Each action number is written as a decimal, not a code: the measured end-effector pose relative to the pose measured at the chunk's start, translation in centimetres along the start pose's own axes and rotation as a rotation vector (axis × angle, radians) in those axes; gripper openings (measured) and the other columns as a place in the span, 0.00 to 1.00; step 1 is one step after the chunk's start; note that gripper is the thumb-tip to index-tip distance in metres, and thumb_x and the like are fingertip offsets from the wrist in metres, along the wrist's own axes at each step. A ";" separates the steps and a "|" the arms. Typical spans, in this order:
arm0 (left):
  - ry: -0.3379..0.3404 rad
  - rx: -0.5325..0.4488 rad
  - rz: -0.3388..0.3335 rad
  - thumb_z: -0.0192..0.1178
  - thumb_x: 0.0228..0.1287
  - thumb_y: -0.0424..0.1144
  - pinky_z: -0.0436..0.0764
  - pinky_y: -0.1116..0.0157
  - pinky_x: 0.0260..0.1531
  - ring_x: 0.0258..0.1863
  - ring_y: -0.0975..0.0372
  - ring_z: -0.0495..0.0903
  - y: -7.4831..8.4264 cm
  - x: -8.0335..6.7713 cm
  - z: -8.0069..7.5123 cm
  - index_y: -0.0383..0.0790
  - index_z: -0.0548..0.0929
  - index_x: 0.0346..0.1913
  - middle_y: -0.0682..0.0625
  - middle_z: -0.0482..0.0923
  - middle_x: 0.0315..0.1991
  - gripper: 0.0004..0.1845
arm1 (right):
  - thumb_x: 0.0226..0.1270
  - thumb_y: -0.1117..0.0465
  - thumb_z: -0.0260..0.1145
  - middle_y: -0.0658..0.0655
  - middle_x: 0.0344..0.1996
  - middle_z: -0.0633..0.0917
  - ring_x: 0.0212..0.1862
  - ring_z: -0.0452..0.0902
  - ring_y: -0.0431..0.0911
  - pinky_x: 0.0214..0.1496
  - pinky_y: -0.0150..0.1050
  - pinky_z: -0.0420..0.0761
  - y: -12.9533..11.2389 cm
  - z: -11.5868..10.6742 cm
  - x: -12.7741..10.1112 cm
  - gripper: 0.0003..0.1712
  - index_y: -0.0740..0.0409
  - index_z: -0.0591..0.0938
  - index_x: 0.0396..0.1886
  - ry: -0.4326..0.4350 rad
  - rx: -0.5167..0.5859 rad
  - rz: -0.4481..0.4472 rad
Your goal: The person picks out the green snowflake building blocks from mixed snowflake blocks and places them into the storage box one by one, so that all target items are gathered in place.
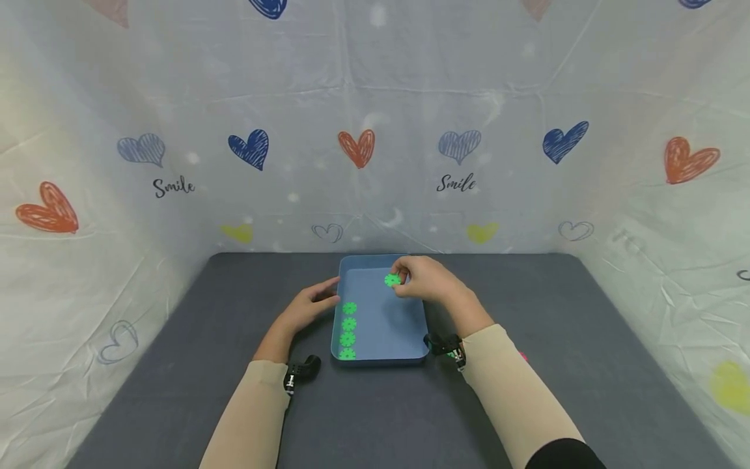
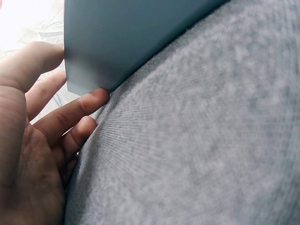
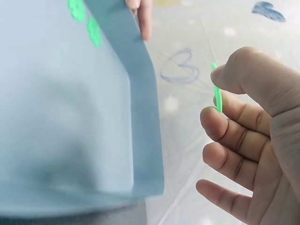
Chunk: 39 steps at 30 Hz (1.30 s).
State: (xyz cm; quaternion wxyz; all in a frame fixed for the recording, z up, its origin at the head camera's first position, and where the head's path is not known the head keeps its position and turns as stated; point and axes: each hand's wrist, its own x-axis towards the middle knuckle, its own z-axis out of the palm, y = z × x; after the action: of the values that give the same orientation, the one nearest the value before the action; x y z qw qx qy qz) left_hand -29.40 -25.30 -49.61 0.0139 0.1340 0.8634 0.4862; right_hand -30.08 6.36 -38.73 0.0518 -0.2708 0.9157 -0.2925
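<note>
A blue tray lies on the dark cloth, with several green flower-shaped discs in a column along its left side. My left hand rests against the tray's left wall, fingers fairly straight; in the left wrist view its fingertips touch the wall's outer side. Over the far right part of the tray, my right hand pinches one more green flower-shaped disc between thumb and fingers. That disc appears edge-on in the right wrist view, raised above the tray.
Dark grey cloth covers the table. Partly hidden by the right wrist and sleeve are a bit of green and a small pinkish-red thing. White sheeting printed with hearts stands behind and on both sides.
</note>
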 end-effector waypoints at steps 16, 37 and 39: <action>-0.004 -0.015 -0.028 0.64 0.74 0.45 0.71 0.44 0.65 0.65 0.47 0.75 0.2 -0.1 -0.4 0.47 0.71 0.77 0.39 0.77 0.65 0.32 | 0.66 0.51 0.73 0.49 0.38 0.84 0.39 0.78 0.44 0.44 0.43 0.80 -2.5 3.7 4.9 0.20 0.56 0.85 0.52 -0.021 0.037 0.000; -0.055 -0.037 -0.002 0.63 0.75 0.48 0.74 0.47 0.63 0.64 0.49 0.75 0.0 0.1 -0.2 0.48 0.68 0.78 0.41 0.76 0.66 0.33 | 0.70 0.50 0.72 0.50 0.37 0.87 0.37 0.80 0.45 0.43 0.44 0.81 -2.8 9.9 7.9 0.13 0.54 0.88 0.43 -0.038 -0.233 0.144; -0.053 -0.038 -0.008 0.63 0.75 0.49 0.74 0.47 0.63 0.65 0.49 0.75 -0.1 0.0 -0.4 0.49 0.68 0.78 0.42 0.76 0.66 0.33 | 0.71 0.49 0.71 0.52 0.46 0.88 0.46 0.83 0.48 0.51 0.48 0.82 -2.9 10.0 8.0 0.18 0.56 0.88 0.52 -0.045 -0.219 0.149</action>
State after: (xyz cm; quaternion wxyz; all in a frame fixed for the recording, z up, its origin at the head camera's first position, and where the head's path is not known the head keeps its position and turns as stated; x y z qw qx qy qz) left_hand -29.45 -25.72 -49.51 0.0412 0.1430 0.8538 0.4989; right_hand -32.98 -4.95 -44.80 0.0639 -0.2125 0.9583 -0.1800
